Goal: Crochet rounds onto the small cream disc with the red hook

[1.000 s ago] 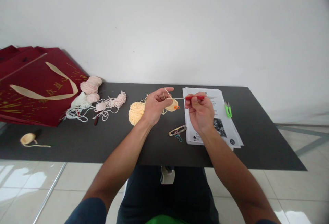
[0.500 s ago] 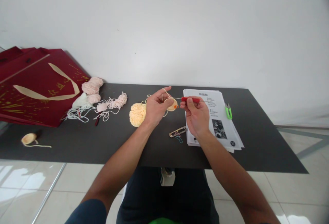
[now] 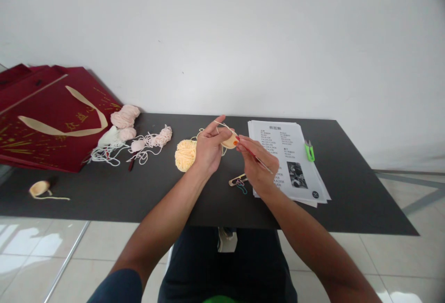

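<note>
Head view — left hand pinches a round pale-yellow crocheted piece above the black tabletop, right hand grips a slim red-handled hook — slack in the thin yellow strand could drop a loop.

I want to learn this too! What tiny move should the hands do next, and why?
Perhaps the right hand should gently bring the hook to the yarn. The left hand pinches the piece, the yarn runs taut from that hand, and the hook is held close by.
</note>
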`<state>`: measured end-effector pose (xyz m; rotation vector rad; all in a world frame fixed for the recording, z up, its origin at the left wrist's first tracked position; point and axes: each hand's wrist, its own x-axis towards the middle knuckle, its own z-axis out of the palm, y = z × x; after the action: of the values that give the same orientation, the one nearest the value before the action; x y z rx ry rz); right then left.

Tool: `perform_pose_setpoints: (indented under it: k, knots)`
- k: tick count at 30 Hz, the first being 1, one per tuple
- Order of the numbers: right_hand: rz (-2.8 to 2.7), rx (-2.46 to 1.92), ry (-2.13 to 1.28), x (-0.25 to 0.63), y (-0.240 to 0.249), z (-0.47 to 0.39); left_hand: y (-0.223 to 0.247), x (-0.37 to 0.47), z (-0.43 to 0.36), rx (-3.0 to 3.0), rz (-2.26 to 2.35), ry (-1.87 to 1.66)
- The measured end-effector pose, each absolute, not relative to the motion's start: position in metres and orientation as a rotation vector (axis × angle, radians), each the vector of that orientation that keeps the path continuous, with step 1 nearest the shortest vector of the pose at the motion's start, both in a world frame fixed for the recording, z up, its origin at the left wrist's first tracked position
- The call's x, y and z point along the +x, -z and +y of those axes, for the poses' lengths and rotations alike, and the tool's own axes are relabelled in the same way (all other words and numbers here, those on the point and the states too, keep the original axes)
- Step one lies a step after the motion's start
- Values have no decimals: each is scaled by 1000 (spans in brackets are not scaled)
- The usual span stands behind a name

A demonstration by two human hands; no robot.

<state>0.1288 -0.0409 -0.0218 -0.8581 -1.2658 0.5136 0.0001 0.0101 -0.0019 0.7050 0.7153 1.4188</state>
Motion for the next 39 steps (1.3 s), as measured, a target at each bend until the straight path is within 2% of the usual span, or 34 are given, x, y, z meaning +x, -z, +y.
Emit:
perform_pose_setpoints:
  k: [3, 8, 12, 39]
  knots:
    - [-1290, -816, -591, 130, 24, -38, 0, -2, 11, 656, 674, -1366]
    - [-939, -733, -1004, 134, 20, -23, -2, -3, 11, 668, 642, -1345]
    - [-846, -673, -1166, 139, 16, -17, -3, -1, 9, 726, 691, -1339]
    - [-909, -582, -1054, 153, 3, -16, -9, -15, 11, 865, 652, -1226]
